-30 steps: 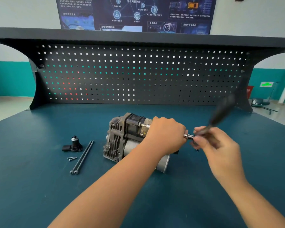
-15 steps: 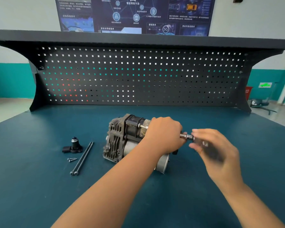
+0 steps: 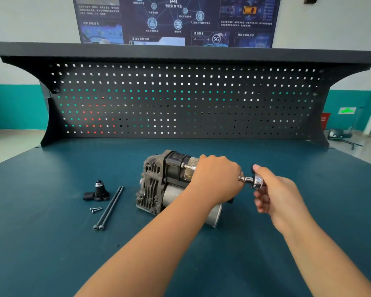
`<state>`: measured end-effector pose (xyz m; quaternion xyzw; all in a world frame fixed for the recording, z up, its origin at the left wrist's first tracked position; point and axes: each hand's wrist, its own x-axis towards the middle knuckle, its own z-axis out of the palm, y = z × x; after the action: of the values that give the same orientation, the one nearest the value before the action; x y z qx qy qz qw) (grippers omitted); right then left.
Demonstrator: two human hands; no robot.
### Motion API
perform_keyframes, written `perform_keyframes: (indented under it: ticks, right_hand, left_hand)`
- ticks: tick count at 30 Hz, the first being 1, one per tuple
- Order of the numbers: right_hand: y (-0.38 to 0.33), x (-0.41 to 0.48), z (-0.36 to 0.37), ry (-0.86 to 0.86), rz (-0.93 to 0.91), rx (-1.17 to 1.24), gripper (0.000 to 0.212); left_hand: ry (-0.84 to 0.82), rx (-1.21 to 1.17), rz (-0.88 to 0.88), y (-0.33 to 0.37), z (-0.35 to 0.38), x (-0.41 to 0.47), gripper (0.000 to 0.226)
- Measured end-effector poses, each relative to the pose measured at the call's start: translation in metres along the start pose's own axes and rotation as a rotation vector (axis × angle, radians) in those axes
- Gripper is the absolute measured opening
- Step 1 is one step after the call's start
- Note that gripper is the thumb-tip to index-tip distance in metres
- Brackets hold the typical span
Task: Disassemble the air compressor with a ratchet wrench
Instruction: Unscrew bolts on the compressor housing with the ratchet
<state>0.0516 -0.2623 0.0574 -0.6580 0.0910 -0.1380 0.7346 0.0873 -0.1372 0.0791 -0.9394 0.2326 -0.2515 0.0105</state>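
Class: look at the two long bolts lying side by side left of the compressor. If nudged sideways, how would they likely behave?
The two long bolts look round and slender, so they would probably roll across the smooth bench mat. Being straight, apparently metal rods, they likely stay stiff. Their wider heads might curve the roll.

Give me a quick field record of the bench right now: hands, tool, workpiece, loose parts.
left hand: laid over the air compressor, steadying it and the extension bar
right hand: gripping the ratchet wrench by its head end
tool: extension runs along the compressor's top side
loose parts: two long bolts, two small screws, black fitting, all left of the compressor
surface: blue bench
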Motion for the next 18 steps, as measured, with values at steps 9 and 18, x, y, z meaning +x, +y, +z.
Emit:
perform_keyframes:
  ticks: [9,18]
  right_hand:
    - [0.047,-0.016,-0.015,-0.089,-1.091,-0.28,0.033]
    - [0.008,0.004,0.0,0.056,-0.228,-0.18,0.037]
  left_hand:
    - [-0.027,-0.028,0.013,-0.003,-0.002,0.001,0.03]
    - [-0.029,0.001,0.004,0.0,-0.001,0.0,0.028]
